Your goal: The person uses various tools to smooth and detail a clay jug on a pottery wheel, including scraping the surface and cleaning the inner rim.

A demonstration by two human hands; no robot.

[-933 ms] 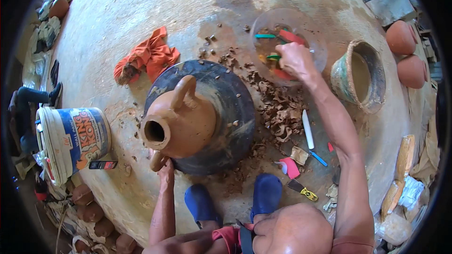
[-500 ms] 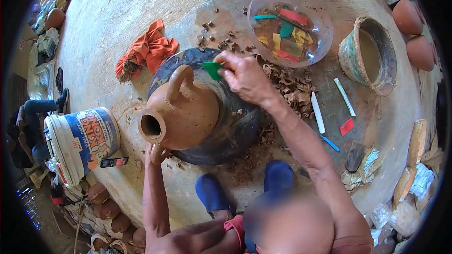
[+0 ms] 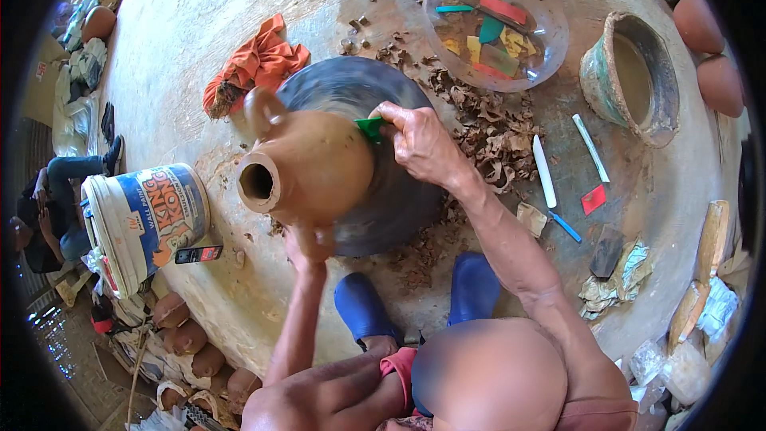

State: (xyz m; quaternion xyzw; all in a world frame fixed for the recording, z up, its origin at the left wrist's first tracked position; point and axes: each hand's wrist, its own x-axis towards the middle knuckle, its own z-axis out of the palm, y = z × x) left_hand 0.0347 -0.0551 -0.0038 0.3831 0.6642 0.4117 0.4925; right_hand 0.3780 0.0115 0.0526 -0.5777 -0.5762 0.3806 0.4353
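A brown clay jug (image 3: pixel 327 156) with a round mouth and two loop handles sits on a dark turning wheel (image 3: pixel 399 211), whose surface is smeared by motion. Between the thumb and fingers of my right hand (image 3: pixel 427 148) is a small green scraper (image 3: pixel 369 128), its edge at the right side of the jug's body. My left hand (image 3: pixel 305 249) is low on the near side, by the jug's near handle (image 3: pixel 323 238). Its fingers are partly hidden and blurred, so whether they grip the handle or only touch there does not show.
Clay shavings (image 3: pixel 499 132) lie right of the wheel. Beyond is a clear basin (image 3: pixel 558 56) of coloured scrapers; a water-filled pot (image 3: pixel 594 84) stands farther right. An orange cloth (image 3: pixel 267 60), a paint bucket (image 3: pixel 148 219) and a phone-like device (image 3: pixel 198 255) are leftward. A white knife-shaped tool (image 3: pixel 544 172) lies right.
The wheel has turned, carrying the jug's handles round. My right hand has brought the green scraper down to the jug's side. My left hand has shifted right along the near side.
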